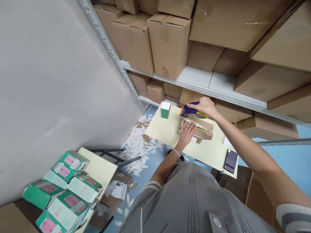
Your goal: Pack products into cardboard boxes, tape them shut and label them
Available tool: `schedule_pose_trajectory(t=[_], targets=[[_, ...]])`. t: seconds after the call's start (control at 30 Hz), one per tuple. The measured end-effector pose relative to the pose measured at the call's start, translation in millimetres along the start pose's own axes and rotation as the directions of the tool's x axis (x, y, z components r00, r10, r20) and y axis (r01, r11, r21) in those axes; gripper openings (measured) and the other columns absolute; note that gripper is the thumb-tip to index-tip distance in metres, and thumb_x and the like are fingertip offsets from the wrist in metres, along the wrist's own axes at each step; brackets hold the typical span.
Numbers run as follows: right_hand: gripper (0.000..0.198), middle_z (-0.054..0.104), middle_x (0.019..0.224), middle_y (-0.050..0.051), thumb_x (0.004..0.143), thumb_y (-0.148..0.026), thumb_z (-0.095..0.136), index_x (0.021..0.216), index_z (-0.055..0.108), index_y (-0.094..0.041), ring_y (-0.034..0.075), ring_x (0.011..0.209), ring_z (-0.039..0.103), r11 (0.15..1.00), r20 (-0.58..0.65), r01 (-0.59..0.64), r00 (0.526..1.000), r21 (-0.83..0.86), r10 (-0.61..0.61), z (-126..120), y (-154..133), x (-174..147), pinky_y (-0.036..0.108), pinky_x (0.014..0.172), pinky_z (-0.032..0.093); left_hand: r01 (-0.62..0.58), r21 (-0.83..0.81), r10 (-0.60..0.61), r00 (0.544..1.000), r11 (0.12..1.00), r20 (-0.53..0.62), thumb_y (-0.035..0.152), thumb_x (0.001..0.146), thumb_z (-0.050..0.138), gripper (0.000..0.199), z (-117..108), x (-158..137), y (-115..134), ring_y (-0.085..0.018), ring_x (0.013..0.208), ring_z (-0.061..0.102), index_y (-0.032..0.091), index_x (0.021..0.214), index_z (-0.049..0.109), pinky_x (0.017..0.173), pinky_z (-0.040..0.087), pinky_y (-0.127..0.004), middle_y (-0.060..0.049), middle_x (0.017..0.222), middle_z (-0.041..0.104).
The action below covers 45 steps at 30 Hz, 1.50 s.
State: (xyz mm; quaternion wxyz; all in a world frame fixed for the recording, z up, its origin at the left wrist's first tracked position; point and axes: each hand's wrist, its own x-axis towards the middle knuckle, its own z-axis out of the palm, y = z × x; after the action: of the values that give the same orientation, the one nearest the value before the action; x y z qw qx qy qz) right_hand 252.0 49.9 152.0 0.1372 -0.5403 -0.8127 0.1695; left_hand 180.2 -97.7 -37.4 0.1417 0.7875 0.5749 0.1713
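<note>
On the pale yellow table [157, 129] lies a brown cardboard box [204, 131] with shiny tape along its top. My left hand [187, 133] rests flat on the box's left part, fingers spread. Just above the box's far side, my right hand [203, 106] grips a blue tape dispenser [189, 109] with an orange front end and a yellowish roll. Whether the tape is stuck to the box at the dispenser is too small to tell. To the left stands a small green and white box [165, 110].
A phone [230, 160] lies near the table's right end. Beyond the table is a metal shelf [157, 77] full of cardboard boxes. Green and pink boxes [73, 200] sit on a second table at lower left. White paper strips [136, 149] litter the blue floor.
</note>
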Motion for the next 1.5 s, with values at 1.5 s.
schedule_pose_trajectory(t=[1.5], targets=[[0.041,0.073,0.109,0.022,0.082,-0.043,0.063,0.103,0.076,-0.01,0.03,0.1,0.07,0.872,0.435,0.134,0.895,-0.471,0.097,87.3,-72.9,25.0,0.032,0.078,0.051,0.162,0.079,-0.157,0.985,0.984,-0.075,0.009,0.096,0.032,0.06,32.9,4.2,-34.0,-0.022,0.15,0.026,0.032,0.151,0.037,0.12,0.009,-0.069,-0.001,0.159,0.038]])
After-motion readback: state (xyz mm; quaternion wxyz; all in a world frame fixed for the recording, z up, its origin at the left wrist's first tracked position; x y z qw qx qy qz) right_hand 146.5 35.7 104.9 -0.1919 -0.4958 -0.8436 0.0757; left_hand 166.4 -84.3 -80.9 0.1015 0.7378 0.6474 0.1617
